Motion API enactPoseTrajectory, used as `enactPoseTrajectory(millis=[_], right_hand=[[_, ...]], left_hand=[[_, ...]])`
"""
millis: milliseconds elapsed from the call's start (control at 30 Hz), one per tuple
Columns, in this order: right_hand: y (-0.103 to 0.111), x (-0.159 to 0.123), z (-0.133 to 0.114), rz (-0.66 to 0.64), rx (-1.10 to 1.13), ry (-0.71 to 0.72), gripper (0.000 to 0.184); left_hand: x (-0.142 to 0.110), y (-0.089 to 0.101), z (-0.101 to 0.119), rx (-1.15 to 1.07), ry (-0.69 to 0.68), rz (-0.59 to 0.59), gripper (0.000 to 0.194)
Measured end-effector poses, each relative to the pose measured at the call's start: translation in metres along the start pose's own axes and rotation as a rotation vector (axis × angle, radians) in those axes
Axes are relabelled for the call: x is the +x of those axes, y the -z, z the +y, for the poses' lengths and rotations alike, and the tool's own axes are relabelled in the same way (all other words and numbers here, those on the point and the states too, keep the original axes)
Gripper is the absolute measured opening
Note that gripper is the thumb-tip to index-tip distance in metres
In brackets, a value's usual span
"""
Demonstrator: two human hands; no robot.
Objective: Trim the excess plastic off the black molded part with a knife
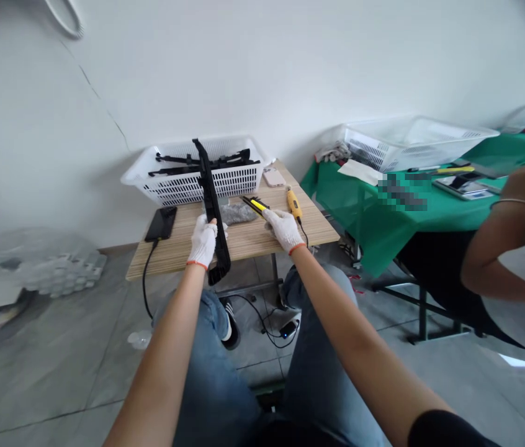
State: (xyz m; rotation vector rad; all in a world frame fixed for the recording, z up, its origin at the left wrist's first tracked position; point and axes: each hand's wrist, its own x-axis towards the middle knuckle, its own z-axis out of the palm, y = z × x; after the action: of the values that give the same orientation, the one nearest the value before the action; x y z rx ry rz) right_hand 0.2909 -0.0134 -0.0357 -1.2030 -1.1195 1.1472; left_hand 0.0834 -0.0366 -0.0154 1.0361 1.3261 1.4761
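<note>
Black strip [211, 197] in curled left hand [203, 241]

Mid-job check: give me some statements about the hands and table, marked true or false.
1. The left hand holds the long black part. True.
2. The right hand holds the corded yellow tool. False: it holds a slim yellow-and-black tool.
3. The white basket contains other black parts. True.
4. The black phone lies inside the white basket. False: it lies on the table.
</note>
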Motion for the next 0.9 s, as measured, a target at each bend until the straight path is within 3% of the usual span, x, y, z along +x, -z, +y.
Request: enactPoseTrajectory(millis=[900], right_hand=[[-0.005,-0.008,-0.014,0.048,0.007,-0.083,0.041]], left_hand=[[0.005,0.010,-0.014,-0.009,-0.060,0.033,0.010]])
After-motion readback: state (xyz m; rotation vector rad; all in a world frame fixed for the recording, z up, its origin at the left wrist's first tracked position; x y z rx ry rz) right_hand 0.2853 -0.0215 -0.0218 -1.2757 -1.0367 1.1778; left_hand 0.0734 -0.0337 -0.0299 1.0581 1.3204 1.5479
